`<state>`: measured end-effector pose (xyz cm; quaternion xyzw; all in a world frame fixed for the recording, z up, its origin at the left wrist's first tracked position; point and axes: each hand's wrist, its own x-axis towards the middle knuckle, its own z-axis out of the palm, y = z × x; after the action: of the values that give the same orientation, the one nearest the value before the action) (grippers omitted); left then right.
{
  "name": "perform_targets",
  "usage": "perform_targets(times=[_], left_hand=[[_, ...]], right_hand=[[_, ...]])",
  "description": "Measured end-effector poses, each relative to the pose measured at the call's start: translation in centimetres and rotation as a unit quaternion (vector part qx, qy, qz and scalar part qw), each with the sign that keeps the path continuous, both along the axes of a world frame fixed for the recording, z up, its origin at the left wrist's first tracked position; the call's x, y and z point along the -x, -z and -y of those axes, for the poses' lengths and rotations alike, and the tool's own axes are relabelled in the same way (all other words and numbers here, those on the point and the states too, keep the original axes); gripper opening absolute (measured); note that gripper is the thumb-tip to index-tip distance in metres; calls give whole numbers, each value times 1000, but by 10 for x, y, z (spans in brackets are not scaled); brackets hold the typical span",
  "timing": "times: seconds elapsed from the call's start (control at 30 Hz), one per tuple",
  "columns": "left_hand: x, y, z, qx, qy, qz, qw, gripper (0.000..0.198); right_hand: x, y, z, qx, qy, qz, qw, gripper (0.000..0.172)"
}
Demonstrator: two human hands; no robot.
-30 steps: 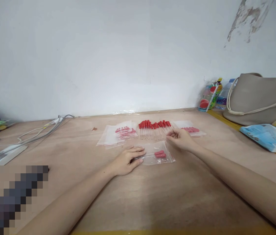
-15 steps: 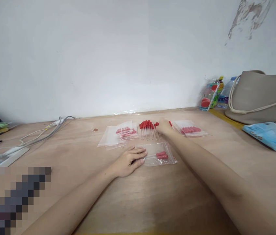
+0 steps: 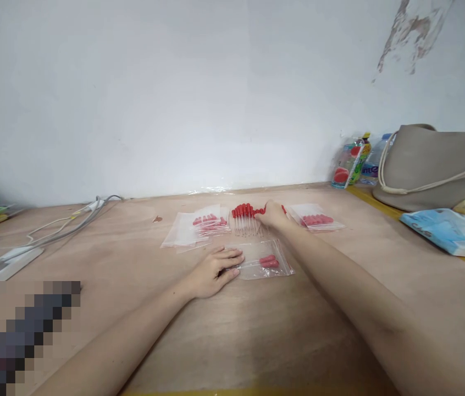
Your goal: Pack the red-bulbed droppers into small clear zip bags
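Note:
My left hand point(image 3: 218, 270) lies flat with fingers spread, its fingertips on the left end of a clear zip bag point(image 3: 251, 270). Inside that bag are two droppers with red bulbs point(image 3: 269, 261), stems pointing left. Beyond it, a row of red-bulbed droppers point(image 3: 243, 211) lies side by side, thin clear stems toward me. At the row's right end my right hand point(image 3: 276, 215) has its fingers closed, with red bulbs showing between thumb and forefinger; the stems there are hidden. More red shows just past the hand.
Left of the row lie overlapping zip bags point(image 3: 178, 230), some with red-bulbed droppers. To the right is another filled bag point(image 3: 318, 219). Bottles point(image 3: 346, 162), a grey bag point(image 3: 438, 165) and a blue packet point(image 3: 447, 231) stand far right. Cables and a power strip point(image 3: 14, 263) lie left.
My right hand has shifted slightly at the right end of the dropper row, and red bulbs now show between its fingers. My left hand stays on the bag. The view has turned a little.

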<state>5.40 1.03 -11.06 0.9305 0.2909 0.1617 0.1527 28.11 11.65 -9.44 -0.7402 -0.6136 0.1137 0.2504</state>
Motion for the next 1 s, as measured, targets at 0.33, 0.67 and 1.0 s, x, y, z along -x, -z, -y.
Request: perform_targets(times=[0.33, 0.67, 1.0], left_hand=[[0, -1, 1, -4, -1, -12, 1000, 38], [-1, 0, 0, -5, -5, -2, 1000, 37], [-2, -1, 2, -9, -8, 6, 1000, 37]], right_hand=[[-7, -5, 6, -1, 10, -59, 998, 58], [-56, 17, 79, -156, -26, -359, 920, 72], [-58, 38, 101, -149, -13, -446, 882, 52]])
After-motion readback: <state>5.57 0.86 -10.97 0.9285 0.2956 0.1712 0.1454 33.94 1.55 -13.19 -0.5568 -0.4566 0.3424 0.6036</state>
